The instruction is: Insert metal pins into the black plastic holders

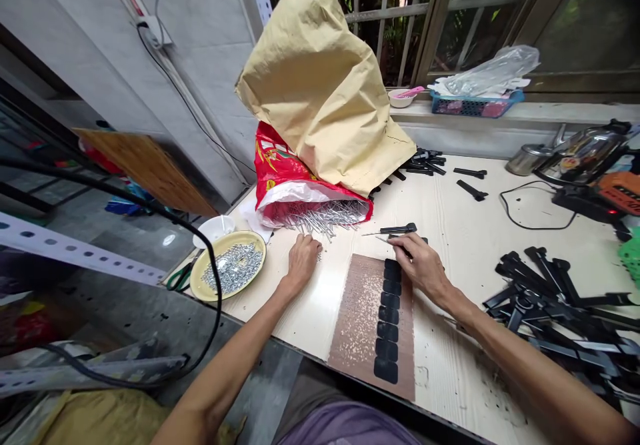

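My left hand rests on the table with fingers closed, just in front of a heap of thin metal pins. Tiny silvery bits show by its fingertips; what it grips is mostly hidden. My right hand pinches a black plastic part, largely covered by the fingers, with a thin metal pin poking out to the left. Just beyond it lies another black part with a pin. Below the right hand, a row of black square pads runs along a brown board.
A yellow dish of small metal pieces sits at left beside green-handled scissors. The pins spill from a red sack under brown paper. Black parts pile at right, near a kettle and cord.
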`<control>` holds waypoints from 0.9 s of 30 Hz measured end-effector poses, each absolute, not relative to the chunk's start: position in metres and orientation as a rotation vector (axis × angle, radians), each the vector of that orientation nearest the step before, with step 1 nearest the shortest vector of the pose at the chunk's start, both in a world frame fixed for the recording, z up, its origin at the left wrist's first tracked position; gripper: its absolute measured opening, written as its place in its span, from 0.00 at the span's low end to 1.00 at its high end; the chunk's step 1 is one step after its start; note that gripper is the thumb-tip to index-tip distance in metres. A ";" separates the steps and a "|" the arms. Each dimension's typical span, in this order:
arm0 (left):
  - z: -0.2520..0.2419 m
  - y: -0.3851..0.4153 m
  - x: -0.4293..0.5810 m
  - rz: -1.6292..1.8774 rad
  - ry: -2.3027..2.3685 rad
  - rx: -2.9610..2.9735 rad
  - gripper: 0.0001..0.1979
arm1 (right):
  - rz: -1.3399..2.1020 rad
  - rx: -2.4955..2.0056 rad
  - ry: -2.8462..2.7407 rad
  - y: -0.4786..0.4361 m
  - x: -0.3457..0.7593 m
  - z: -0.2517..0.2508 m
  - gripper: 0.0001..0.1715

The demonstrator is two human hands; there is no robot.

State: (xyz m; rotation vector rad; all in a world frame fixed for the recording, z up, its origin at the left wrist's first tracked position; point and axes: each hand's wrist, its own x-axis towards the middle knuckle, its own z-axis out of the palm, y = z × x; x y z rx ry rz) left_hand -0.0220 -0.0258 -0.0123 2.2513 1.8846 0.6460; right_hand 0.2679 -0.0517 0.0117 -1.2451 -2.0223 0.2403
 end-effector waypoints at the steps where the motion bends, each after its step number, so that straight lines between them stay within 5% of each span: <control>1: -0.010 -0.029 -0.018 0.776 1.821 2.118 0.09 | 0.268 -1.244 -2.001 -0.058 0.264 0.016 0.13; 10: 0.025 -0.074 0.053 1.071 0.943 0.703 0.18 | 0.215 -1.345 -2.111 -0.100 0.237 0.042 0.15; 27: 0.034 -0.093 0.075 1.103 1.008 1.008 0.16 | 0.046 -1.520 -2.118 -0.130 0.246 0.052 0.15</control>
